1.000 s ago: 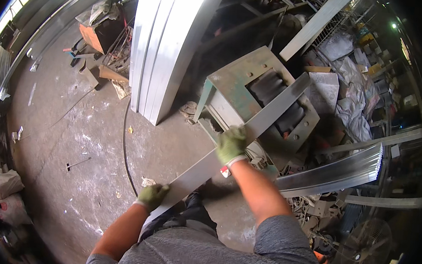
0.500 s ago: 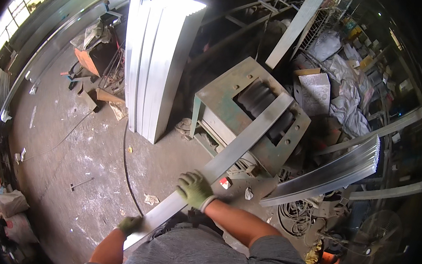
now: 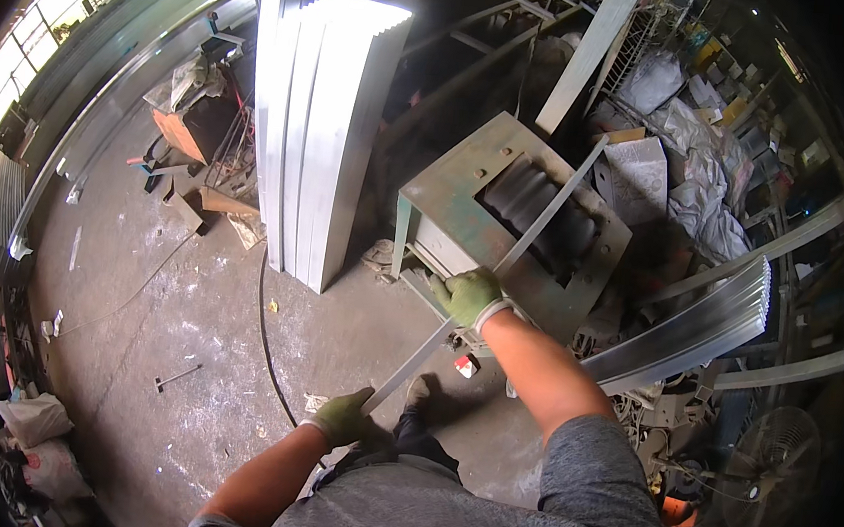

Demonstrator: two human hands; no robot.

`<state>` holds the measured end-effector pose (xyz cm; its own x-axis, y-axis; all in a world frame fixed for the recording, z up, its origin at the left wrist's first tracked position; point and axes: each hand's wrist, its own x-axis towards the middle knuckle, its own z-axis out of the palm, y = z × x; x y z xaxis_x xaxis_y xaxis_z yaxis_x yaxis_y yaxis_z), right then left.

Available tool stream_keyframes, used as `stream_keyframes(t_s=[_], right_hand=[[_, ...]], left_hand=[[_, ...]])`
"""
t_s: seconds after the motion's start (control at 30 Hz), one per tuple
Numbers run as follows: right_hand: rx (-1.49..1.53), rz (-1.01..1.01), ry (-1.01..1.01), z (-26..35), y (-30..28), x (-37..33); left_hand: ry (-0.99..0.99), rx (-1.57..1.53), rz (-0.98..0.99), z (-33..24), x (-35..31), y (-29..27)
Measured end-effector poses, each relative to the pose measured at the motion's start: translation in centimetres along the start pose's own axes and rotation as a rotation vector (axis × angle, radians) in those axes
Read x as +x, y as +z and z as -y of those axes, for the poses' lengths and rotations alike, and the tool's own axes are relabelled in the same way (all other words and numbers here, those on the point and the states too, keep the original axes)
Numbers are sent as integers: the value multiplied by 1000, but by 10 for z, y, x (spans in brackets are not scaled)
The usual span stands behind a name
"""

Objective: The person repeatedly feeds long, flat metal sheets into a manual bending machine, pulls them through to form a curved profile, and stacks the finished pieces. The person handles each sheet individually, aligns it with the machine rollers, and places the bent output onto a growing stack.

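A long pale metal strip (image 3: 413, 365), turned with its narrow edge toward me, runs slantwise from my waist to the machine. My left hand (image 3: 340, 418), in a green work glove, is closed round its near end. Further along, my gloved right hand (image 3: 469, 296) grips the strip around its middle. The far part passes over a worn, greenish steel machine (image 3: 449, 188) with dark ribbed rollers (image 3: 523, 197) in its top opening. Whether the strip touches the rollers I cannot tell.
Tall bright metal profiles (image 3: 323, 134) stand stacked left of the machine. Curved ribbed sheets (image 3: 687, 332) lie to its right, near a fan (image 3: 773, 475). A black cable (image 3: 264, 325) crosses the floor. Plastic sheeting (image 3: 695, 182) and boxes crowd the back right.
The strip has turned from its broad face to its narrow edge. My right hand has moved forward and right along with it; my left hand has risen and shifted right.
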<state>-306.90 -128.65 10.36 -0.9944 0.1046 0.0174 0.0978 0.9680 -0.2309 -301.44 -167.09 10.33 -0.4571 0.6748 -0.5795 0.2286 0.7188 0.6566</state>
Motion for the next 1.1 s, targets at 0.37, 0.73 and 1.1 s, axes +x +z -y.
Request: stream_keyframes(t_s=[0.37, 0.73, 1.1], right_hand=[[37, 151, -144, 182, 84, -91], [163, 258, -231, 277, 127, -140], [-78, -36, -74, 1, 29, -4]], left_hand=[[-15, -62, -141, 192, -135, 84], [-216, -135, -155, 262, -220, 106], [20, 36, -264, 58, 13, 35]])
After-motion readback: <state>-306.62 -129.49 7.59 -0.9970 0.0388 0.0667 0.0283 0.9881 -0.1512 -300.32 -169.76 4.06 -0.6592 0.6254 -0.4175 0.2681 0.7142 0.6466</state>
